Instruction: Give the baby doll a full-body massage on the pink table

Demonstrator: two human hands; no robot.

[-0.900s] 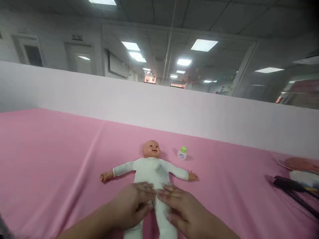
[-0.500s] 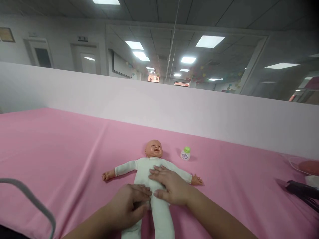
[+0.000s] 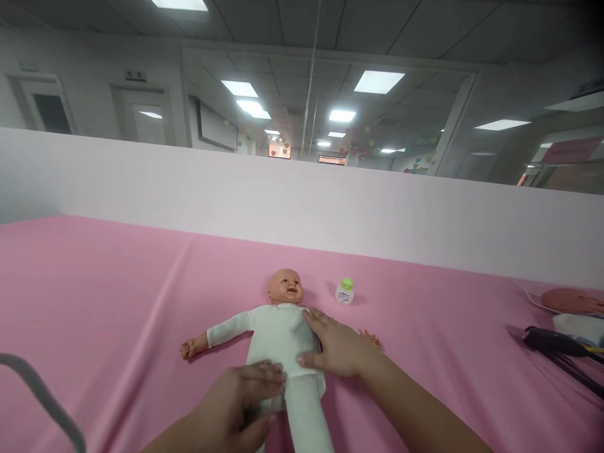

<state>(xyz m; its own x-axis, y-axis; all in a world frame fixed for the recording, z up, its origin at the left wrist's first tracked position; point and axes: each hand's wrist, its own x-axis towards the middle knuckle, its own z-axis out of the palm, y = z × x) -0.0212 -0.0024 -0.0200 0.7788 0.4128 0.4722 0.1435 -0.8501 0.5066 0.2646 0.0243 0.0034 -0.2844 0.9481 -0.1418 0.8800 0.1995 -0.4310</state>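
A baby doll [image 3: 278,333] in a white cloth suit lies on its back, head away from me and arms spread. My left hand [image 3: 240,396] rests on the doll's lower belly and hip, fingers laid flat and thumb apart. Against the doll's chest and side on the right is my right hand [image 3: 337,346], its fingers stretched out and the thumb spread over the belly. It covers part of the doll's right-hand arm in view. Beyond that arm stands a small clear bottle [image 3: 345,292] with a green cap. Neither hand grips anything.
Pink cloth [image 3: 117,296] covers the table, with a low white wall [image 3: 283,201] along its back. At the right edge lie a black corded thing [image 3: 552,343] and a clear bag [image 3: 533,296] with something skin-toned inside. A grey curved band [image 3: 42,396] is at lower left.
My right hand has slid from the middle of the doll's chest to its side on the right. My left hand stays on the lower belly. The view has shifted slightly.
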